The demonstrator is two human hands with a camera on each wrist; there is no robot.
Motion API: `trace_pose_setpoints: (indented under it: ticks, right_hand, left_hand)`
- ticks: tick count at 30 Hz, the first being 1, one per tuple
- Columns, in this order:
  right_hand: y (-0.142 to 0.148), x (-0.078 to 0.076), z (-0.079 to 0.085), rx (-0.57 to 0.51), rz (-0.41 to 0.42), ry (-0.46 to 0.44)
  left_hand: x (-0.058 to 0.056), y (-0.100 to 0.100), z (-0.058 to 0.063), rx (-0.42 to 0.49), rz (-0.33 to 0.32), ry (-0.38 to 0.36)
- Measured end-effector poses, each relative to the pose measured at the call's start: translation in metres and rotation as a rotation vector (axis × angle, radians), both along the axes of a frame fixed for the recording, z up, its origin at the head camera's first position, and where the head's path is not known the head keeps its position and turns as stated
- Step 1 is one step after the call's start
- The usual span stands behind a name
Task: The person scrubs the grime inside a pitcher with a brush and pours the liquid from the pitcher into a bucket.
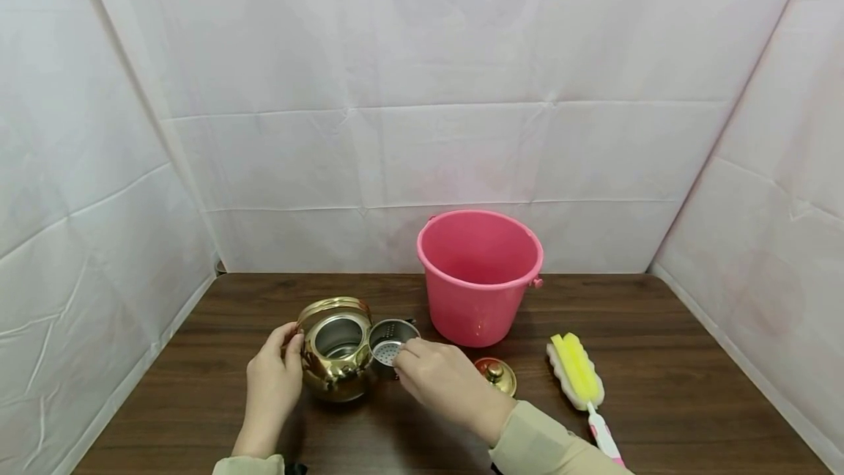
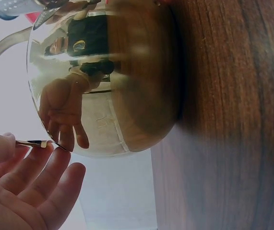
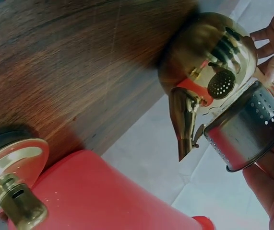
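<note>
both hands are at work at the lower centre of the frame. the left hand [image 1: 273, 372] grasps the kettle handle [image 1: 335, 302] at its left end, thumb against bent fingers; in the left wrist view its other fingers spread loosely next to the shiny body. the right hand [image 1: 451, 383] pinches a perforated metal strainer [image 1: 385, 350] by the rim, thumb on one side and fingers on the other. the strainer is held just beside the mouth of the gold kettle [image 1: 338, 372], which stands uncovered on the bench [image 1: 343, 442], left of centre; whether the two touch i cannot tell. in the right wrist view the spout [image 3: 182, 117] points towards the bottom. the kettle's side mirrors a hand and dark clothing with a small yellowish mark, too blurred to read.

at the lower right lies a brush [image 1: 580, 376] with a yellow and white sponge head, its white and pink grip running to the bottom edge. the gold lid [image 1: 499, 376] lies knob up, partly hidden by the right hand. farther back, right of centre, stands a pink bucket [image 1: 471, 314]. creased white cloth [image 1: 428, 94] fills the upper frame.
</note>
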State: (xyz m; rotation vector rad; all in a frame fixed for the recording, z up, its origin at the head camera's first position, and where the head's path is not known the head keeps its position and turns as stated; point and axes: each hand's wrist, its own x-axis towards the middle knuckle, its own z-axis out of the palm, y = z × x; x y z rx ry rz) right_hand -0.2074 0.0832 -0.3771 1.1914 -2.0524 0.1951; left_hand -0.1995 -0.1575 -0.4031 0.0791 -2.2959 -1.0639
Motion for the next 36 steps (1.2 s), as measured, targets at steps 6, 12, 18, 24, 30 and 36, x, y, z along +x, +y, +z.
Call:
trace_pose_setpoints:
  ticks: [6,12,18,24,30,36]
  right_hand:
    - [0.005,-0.003,-0.003,-0.004,-0.012,0.002]
    - [0.012,-0.004,-0.006,0.001,-0.029,-0.004]
    - [0.017,-0.006,-0.009,-0.003,-0.024,-0.008]
    - [0.021,-0.007,-0.012,-0.003,-0.025,-0.029]
    - [0.025,-0.007,-0.015,-0.008,-0.024,-0.031]
    - [0.027,-0.007,-0.019,0.001,-0.036,-0.050]
  left_hand:
    - [0.000,0.000,0.000,-0.001,0.003,-0.003]
    - [-0.001,0.000,-0.001,0.000,0.005,0.000]
    - [0.000,0.000,-0.001,-0.001,0.006,-0.002]
    - [-0.001,0.000,-0.001,-0.005,0.004,-0.002]
    - [0.000,0.000,0.000,0.000,0.005,-0.008]
    - [0.000,0.000,0.000,0.004,-0.002,-0.024]
